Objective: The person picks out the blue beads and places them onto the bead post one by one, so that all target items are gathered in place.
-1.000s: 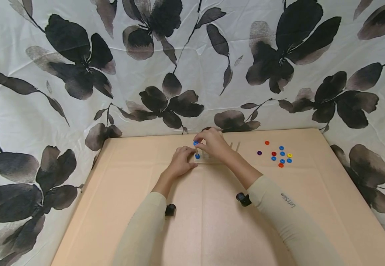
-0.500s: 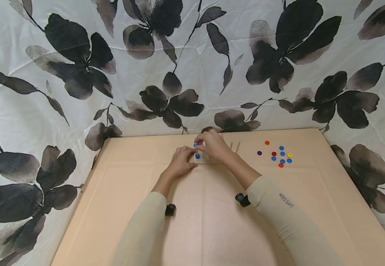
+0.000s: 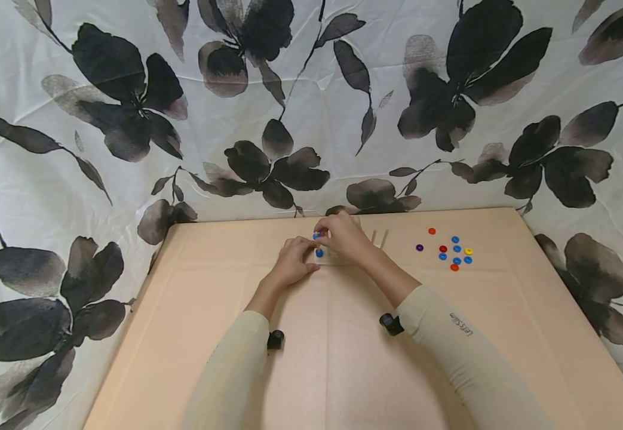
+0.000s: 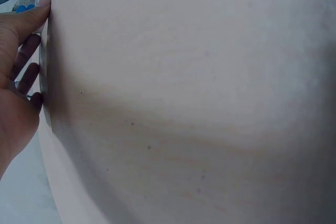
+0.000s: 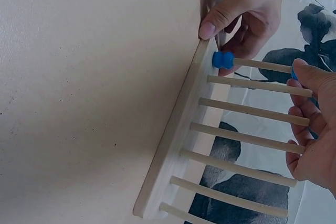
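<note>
In the right wrist view, a pale wooden base (image 5: 178, 124) bears a row of several thin pegs. Two blue beads (image 5: 223, 60) sit together at the foot of the end peg (image 5: 262, 65). At that peg's tip, my right hand (image 3: 346, 236) pinches another blue bead (image 5: 294, 75), mostly hidden by the thumb. My left hand (image 3: 291, 263) grips the base's left end, thumb on the front edge and fingers behind. The left wrist view shows this hand (image 4: 16, 72) at the base, with a bit of blue beside the thumb.
Loose beads lie on the table right of the pegs: several blue ones, a yellow bead (image 3: 469, 251), a purple bead (image 3: 420, 247) and several red or orange ones. A floral cloth (image 3: 300, 89) hangs behind the far edge of the table (image 3: 376, 370).
My right hand and its blue bead have come slightly lower at the end peg. The left hand stays in place on the base.
</note>
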Action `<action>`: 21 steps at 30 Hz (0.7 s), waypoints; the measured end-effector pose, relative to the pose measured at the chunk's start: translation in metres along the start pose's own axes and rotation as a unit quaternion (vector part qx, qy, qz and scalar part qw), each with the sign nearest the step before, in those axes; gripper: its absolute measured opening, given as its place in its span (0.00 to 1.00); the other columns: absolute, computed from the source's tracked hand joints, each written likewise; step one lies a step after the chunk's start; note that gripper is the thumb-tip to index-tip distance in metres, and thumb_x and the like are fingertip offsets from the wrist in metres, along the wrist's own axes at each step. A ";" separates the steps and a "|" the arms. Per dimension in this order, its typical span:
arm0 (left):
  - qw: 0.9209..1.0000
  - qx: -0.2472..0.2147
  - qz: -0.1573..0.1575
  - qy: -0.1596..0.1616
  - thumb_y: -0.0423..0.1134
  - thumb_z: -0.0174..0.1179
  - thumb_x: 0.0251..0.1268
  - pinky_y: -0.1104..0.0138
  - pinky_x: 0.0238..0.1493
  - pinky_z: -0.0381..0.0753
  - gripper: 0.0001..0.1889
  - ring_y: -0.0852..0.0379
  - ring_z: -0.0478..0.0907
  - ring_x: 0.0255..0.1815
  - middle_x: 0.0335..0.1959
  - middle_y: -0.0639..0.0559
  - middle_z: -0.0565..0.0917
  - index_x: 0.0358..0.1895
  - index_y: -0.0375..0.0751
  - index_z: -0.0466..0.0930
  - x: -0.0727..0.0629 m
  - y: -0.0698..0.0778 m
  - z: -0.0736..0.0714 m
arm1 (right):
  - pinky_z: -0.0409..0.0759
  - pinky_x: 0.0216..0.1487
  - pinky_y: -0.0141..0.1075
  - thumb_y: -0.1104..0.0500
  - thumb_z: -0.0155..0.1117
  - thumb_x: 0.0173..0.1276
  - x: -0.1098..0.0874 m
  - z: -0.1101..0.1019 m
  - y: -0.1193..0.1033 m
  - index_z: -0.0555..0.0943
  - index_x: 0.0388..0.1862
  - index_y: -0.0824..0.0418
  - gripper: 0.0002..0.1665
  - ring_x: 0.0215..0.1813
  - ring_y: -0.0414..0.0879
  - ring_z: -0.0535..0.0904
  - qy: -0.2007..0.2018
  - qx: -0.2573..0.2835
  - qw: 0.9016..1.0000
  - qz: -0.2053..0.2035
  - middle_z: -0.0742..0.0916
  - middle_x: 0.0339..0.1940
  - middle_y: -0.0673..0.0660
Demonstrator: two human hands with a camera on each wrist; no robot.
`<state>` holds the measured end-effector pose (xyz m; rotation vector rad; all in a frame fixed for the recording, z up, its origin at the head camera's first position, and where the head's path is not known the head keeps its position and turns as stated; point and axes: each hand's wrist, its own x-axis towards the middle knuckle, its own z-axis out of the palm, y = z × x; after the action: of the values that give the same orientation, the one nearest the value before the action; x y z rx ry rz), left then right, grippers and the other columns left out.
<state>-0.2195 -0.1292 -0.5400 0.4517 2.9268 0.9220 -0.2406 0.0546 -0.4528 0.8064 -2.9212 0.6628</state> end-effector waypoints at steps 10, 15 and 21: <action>1.000 0.001 -0.003 -0.001 0.43 0.76 0.59 0.49 0.72 0.66 0.29 0.43 0.68 0.69 0.62 0.46 0.80 0.63 0.41 0.81 0.002 0.000 0.000 | 0.73 0.58 0.55 0.52 0.75 0.67 0.001 -0.002 0.002 0.90 0.46 0.50 0.10 0.53 0.51 0.80 -0.004 0.000 1.000 -0.001 0.91 0.39 0.46; 1.000 -0.003 -0.008 -0.003 0.43 0.76 0.60 0.48 0.73 0.66 0.28 0.43 0.68 0.69 0.62 0.46 0.80 0.63 0.42 0.81 0.002 0.001 -0.001 | 0.73 0.59 0.57 0.52 0.75 0.68 0.001 -0.004 0.002 0.90 0.47 0.50 0.10 0.55 0.52 0.79 -0.013 0.000 1.000 0.009 0.91 0.41 0.46; 1.000 -0.005 -0.015 -0.006 0.42 0.75 0.60 0.49 0.74 0.64 0.27 0.43 0.67 0.69 0.63 0.46 0.79 0.63 0.43 0.81 0.002 0.003 -0.001 | 0.72 0.59 0.56 0.50 0.73 0.69 0.000 -0.012 0.002 0.90 0.50 0.51 0.13 0.57 0.53 0.79 -0.012 0.008 1.000 0.020 0.91 0.43 0.47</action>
<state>-0.2206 -0.1274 -0.5374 0.4109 2.9075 0.9278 -0.2424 0.0617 -0.4427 0.7630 -2.9643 0.6864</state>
